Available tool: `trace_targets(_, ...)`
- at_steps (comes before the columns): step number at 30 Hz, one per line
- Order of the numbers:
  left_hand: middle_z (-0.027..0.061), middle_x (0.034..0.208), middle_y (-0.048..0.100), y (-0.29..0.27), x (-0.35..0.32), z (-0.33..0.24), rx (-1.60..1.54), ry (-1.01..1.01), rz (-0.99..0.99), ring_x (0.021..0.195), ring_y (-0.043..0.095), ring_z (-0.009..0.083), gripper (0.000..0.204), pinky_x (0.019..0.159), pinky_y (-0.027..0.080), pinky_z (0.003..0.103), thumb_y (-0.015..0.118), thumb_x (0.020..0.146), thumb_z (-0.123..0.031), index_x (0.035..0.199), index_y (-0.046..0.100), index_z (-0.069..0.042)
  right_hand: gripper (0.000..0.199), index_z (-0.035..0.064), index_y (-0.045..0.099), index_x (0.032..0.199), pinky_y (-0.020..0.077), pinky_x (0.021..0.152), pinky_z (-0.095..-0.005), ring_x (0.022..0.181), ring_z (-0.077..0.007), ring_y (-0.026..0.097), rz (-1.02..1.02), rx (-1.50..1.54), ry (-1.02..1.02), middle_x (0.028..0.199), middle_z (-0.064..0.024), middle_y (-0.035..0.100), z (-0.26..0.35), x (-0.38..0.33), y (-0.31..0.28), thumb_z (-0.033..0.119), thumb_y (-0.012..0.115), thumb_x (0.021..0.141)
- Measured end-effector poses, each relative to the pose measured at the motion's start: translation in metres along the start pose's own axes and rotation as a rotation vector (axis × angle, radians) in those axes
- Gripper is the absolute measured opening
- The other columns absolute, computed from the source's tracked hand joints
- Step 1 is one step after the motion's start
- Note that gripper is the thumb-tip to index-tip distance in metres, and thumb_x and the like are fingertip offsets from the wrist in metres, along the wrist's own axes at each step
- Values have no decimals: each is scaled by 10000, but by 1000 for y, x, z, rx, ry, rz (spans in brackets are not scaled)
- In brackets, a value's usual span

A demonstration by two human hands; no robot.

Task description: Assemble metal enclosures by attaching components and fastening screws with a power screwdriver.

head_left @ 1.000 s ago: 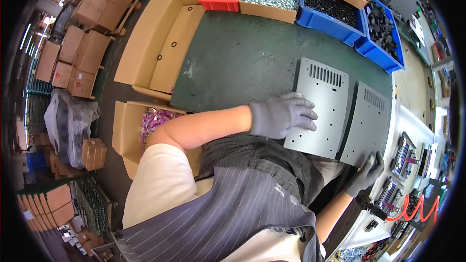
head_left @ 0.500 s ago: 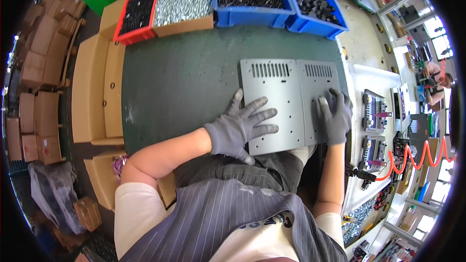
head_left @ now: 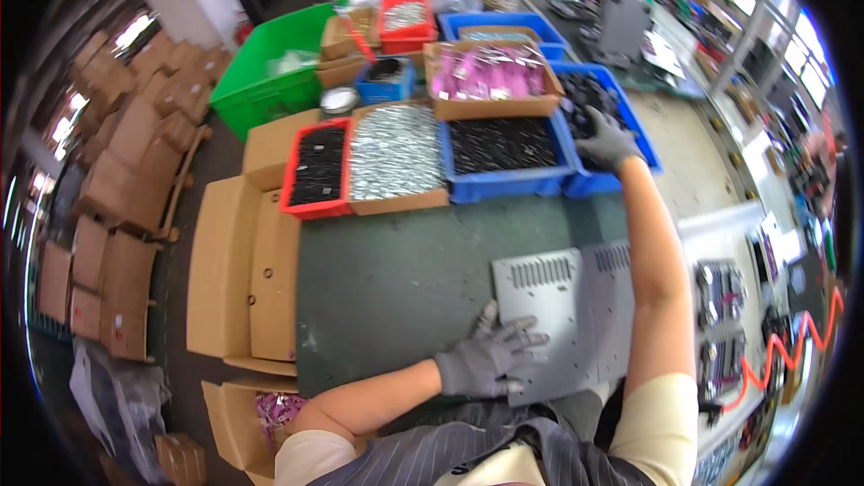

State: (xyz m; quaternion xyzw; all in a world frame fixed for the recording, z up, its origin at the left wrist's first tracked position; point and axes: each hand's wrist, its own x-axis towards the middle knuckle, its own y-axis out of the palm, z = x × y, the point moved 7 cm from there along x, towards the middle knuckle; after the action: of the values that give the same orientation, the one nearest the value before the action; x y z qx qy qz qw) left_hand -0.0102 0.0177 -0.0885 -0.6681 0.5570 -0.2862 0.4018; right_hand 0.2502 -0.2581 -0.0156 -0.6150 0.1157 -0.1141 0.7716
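1. Right now my left hand (head_left: 486, 362), in a grey knit glove, is lying flat on the near left corner of the grey metal panel (head_left: 551, 315); its fingers (head_left: 522, 339) are spread wide and pressing down, not pinching anything.
2. My right hand (head_left: 605, 139), gloved the same way, is reaching far out into the right-hand blue bin (head_left: 630, 157) of small dark parts (head_left: 585, 94). Its fingers are curling down among them, and I cannot tell whether they are closing on a piece or merely touching the pile.
3. I am judging the panel to be thin, stiff sheet metal: light for its spread, smooth enough to slide on the bench, with louvred slots along its far side and edges that may be sharp. I would be taking it by two opposite edges or pinning it with a flat palm, away from the slots.
4. I am expecting the dark parts to be tiny, hard and loose, best pinched a few at a time between thumb and fingertips.
5. Lying on the green bench (head_left: 396, 261) just before me, the panel is well apart from the row of bins: another blue bin (head_left: 504, 148) of dark pieces, a cardboard tray (head_left: 396, 157) of silvery screws and a red bin (head_left: 317, 171).
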Motion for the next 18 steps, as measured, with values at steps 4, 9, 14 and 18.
trace_targets(4,26,1441,301,0,-2,-1,-50,-17,-28,1389,103,248,530,1004,-117,636,486,838,-488,1310,445,-250,744,239,417,1331,341,1002,-491,1204,-477,342,-96,28,-144,1337,-155,424,13,-20,-11,428,644,648)
trace_targets(9,21,1434,290,-10,-6,-1,-112,-53,-35,1383,103,229,501,1020,-5,667,566,821,-393,1277,461,-216,586,195,472,1258,410,951,-425,1121,-386,494,38,-10,-171,1309,-163,427,30,-17,-12,389,599,720)
trace_targets(14,16,1419,316,-11,2,0,-136,-75,-19,1377,129,225,508,1033,-16,645,581,811,-379,1278,463,-218,513,231,444,1273,443,905,-435,1091,-399,519,-27,-5,-137,1307,-201,416,24,-3,-7,376,558,794)
trace_targets(18,15,1397,345,-10,2,1,-131,-61,-81,1371,147,223,493,1034,-18,640,589,803,-365,1259,478,-215,461,255,447,1266,446,898,-454,1060,-408,535,-92,-74,-3,1304,-215,419,25,3,-6,327,515,816)
